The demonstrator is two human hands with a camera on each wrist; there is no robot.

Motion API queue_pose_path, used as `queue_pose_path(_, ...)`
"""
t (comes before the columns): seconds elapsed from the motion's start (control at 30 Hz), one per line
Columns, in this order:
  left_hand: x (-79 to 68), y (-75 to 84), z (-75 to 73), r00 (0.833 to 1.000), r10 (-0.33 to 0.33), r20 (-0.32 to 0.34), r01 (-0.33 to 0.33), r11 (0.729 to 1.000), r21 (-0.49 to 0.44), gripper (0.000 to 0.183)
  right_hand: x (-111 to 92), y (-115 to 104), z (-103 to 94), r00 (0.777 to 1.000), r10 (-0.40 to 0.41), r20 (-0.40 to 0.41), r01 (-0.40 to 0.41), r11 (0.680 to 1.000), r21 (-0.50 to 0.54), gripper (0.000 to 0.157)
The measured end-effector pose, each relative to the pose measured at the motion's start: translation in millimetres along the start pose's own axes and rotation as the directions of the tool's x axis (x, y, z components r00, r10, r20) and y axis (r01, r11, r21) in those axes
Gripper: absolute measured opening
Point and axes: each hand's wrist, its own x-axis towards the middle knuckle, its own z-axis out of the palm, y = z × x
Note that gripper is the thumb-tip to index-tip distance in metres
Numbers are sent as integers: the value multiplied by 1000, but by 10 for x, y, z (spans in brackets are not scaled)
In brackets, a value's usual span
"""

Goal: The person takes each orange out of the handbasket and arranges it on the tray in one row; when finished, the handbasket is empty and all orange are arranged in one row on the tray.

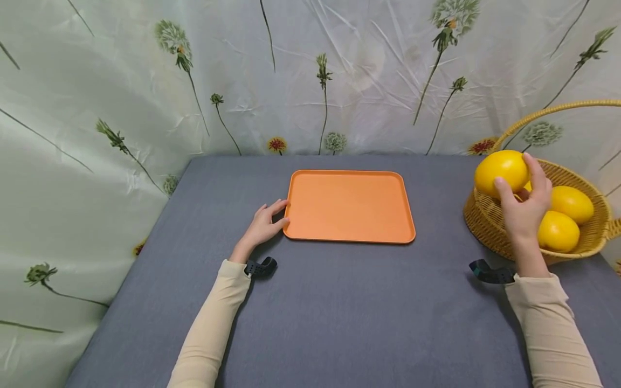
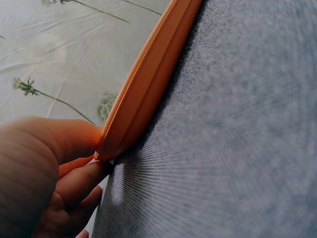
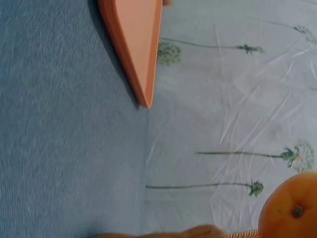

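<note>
A person's left hand (image 1: pixel 264 225) rests at the left edge of an orange tray (image 1: pixel 349 207), its thumb and relaxed fingertips touching the rim. The left wrist view shows the thumb (image 2: pixel 79 139) against the tray's corner. Above the wicker basket (image 1: pixel 490 213), the right hand (image 1: pixel 528 207) grips a yellow lemon-like fruit (image 1: pixel 499 173) between thumb and fingers. That fruit (image 3: pixel 290 210) fills the lower right corner of the right wrist view, its stem scar showing. More of the same fruit (image 1: pixel 558 231) lies inside the basket, partly hidden by the right hand.
A grey-blue cloth (image 1: pixel 368 307) covers the table. The basket's arched handle (image 1: pixel 548 112) rises behind the held fruit. Behind the table hangs a pale flower-printed curtain (image 1: pixel 378 81). Each wrist wears a dark strap (image 1: pixel 262 267).
</note>
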Motion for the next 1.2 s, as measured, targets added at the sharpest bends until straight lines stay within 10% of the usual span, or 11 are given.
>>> queue_pose_path(0.63, -37, 24, -2, 1000, 9, -15, -9, 1000, -23, 54, -159, -31, 292, 979, -4, 206, -32, 985, 169, 55)
queue_pose_path(1.2, -18, -17, -2, 1000, 20, -23, -20, 1000, -4, 55, -307, -82, 772, 874, 43, 484, -193, 945, 264, 55)
